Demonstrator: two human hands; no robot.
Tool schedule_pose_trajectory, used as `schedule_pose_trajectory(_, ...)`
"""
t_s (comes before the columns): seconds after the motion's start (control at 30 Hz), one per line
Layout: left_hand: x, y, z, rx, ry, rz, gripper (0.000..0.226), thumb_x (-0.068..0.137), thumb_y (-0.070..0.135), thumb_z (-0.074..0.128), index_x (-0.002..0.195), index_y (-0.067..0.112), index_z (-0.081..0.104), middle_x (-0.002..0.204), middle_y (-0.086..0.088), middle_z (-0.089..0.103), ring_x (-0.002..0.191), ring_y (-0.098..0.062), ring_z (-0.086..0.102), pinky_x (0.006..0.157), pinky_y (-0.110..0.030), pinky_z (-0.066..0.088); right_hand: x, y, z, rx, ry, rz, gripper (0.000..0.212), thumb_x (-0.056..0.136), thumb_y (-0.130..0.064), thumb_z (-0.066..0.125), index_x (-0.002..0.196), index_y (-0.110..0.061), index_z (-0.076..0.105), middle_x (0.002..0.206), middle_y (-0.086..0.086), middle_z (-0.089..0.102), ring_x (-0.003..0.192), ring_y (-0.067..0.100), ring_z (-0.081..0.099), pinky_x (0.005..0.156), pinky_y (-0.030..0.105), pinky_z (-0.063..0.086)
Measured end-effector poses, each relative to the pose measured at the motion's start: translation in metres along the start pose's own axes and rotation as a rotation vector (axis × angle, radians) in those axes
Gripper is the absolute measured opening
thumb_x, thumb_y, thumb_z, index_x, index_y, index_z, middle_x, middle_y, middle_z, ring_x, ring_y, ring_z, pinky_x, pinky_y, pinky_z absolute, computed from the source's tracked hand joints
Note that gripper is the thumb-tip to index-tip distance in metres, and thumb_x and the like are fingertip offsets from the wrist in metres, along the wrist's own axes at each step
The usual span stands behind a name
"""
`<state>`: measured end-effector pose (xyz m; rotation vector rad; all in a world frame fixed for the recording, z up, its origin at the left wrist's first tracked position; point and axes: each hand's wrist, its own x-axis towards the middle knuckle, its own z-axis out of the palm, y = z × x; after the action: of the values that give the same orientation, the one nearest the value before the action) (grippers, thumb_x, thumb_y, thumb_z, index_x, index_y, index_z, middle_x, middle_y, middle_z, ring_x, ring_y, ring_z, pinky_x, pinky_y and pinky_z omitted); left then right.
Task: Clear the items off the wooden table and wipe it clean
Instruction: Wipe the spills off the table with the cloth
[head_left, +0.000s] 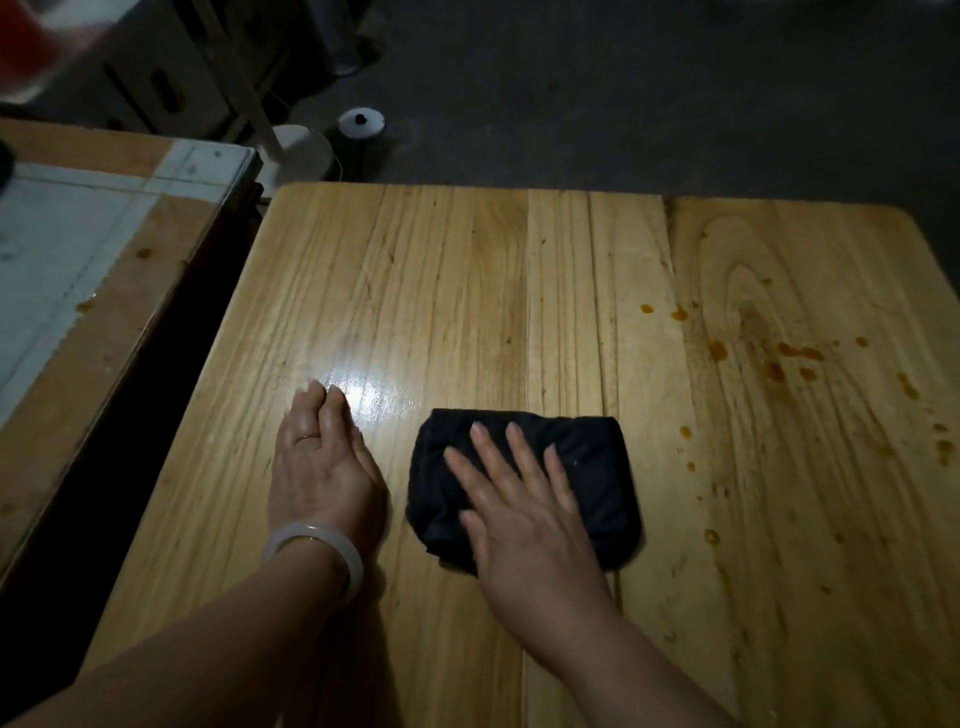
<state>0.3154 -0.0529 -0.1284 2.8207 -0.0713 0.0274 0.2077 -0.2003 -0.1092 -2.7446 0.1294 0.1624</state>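
Note:
A folded black cloth (592, 457) lies on the wooden table (467, 270), near its middle front. My right hand (519, 493) presses flat on the cloth with straight, spread fingers. To the left of the cloth, my left hand (324, 462) rests flat on the bare wood, fingers together; a pale bangle sits on that wrist. Brown-orange spots (795, 358) dot the right part of the table top. The left part shines under a light.
A second wooden surface with a white sheet (62, 249) stands to the left, across a dark gap. Beyond the far edge are a white stand base (296, 150), a white spool (361, 122) and dark floor. A blurred red-and-white shape fills the top left corner.

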Motion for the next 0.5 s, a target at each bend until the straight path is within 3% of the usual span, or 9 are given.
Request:
schedule_pose_trajectory(0.17,0.004,-0.003,0.001,0.0,0.009,-0.003,0.043,0.097,0.02,0.035,0.139,0.008,0.038,0.149,-0.009,0.031,0.139,-0.024,0.024,0.116,-0.039,0.02,0.063,0.021,-0.019,-0.004,0.011,0.002,0.051,0.104,-0.037,0.024,0.153,-0.038,0.01,0.161,-0.014,-0.006,0.147,0.011,-0.017,0.117,0.037,-0.018)
schedule_pose_trajectory(0.33,0.004,0.0,-0.002,0.011,-0.001,0.009,0.044,0.098,0.02,0.034,0.14,0.007,0.037,0.15,-0.01,0.03,0.14,-0.024,0.023,0.117,-0.037,0.018,0.122,0.043,-0.036,-0.013,-0.011,0.032,0.05,0.105,-0.035,0.026,0.153,-0.038,0.012,0.162,-0.012,-0.003,0.148,0.012,-0.014,0.117,0.038,-0.017)
schedule_pose_trajectory(0.5,0.0,-0.003,-0.002,0.004,-0.004,0.008,0.043,0.098,0.02,0.034,0.139,0.009,0.036,0.15,-0.009,0.029,0.14,-0.024,0.022,0.117,-0.036,0.018,0.111,0.039,-0.032,0.038,0.005,0.039,0.05,0.105,-0.033,0.027,0.153,-0.037,0.013,0.162,-0.012,-0.002,0.148,0.011,-0.014,0.117,0.037,-0.019)
